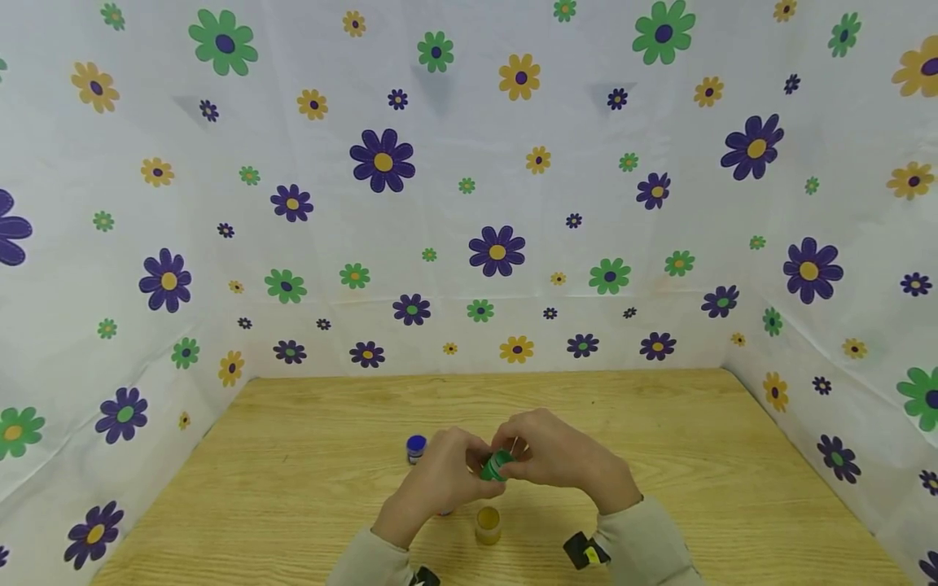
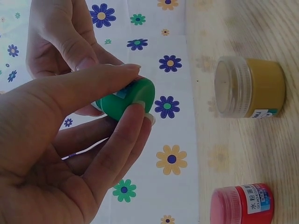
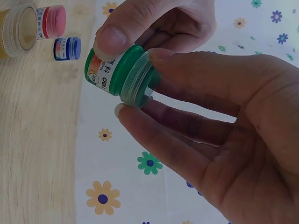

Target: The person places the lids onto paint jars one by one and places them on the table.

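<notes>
A small green paint jar [image 3: 102,74] is held up over the table, tilted on its side. My left hand [image 1: 447,474] grips its body between thumb and fingers, partly covering the label. My right hand [image 1: 563,457] pinches the clear ribbed lid [image 3: 135,88] at the jar's mouth, thumb on one side and fingers on the other. In the right wrist view a green band of the jar shows beside the lid. Below the hands, a yellow-ochre paint jar [image 1: 488,527] stands on the table with its clear lid on.
A blue paint jar [image 1: 415,448] stands on the wooden table [image 1: 293,488], left of the hands. The red paint jar [image 2: 257,205] is mostly hidden behind my left hand in the head view. A flower-patterned white cloth [image 1: 440,220] hangs around the table's back and sides.
</notes>
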`<state>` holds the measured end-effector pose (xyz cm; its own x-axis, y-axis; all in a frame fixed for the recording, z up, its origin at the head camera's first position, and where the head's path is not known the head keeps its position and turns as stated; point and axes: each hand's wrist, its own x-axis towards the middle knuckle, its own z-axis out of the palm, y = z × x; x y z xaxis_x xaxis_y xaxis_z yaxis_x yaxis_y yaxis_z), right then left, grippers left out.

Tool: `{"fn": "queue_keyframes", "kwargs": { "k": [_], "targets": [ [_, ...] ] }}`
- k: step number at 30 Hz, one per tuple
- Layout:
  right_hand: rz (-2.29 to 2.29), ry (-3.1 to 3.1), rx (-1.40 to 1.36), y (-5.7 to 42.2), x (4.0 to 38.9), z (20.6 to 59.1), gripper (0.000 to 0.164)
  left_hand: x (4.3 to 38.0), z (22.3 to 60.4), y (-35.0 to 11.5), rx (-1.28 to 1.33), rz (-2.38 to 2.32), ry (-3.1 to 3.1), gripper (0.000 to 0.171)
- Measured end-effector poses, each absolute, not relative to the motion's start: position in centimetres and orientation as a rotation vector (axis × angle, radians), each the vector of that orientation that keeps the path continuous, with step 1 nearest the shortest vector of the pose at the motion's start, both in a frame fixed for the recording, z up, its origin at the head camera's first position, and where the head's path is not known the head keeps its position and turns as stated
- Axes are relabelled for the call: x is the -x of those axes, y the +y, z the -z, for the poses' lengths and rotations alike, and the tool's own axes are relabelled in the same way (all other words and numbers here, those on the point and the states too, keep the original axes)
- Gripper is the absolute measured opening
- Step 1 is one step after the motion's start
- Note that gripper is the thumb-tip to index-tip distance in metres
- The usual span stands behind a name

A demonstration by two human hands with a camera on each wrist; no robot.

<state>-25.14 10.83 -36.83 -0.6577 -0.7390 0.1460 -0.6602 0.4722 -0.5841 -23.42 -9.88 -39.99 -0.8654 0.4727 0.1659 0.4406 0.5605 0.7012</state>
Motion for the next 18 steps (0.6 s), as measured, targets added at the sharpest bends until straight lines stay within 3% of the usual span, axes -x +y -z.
{"fn": "queue_keyframes", "kwargs": {
  "k": [18],
  "targets": [
    [0.964, 2.575, 1.265, 10.83, 25.00, 36.76, 0.022, 23.31, 39.86, -10.04, -0.777, -1.248, 2.718, 0.014]
  ]
}}
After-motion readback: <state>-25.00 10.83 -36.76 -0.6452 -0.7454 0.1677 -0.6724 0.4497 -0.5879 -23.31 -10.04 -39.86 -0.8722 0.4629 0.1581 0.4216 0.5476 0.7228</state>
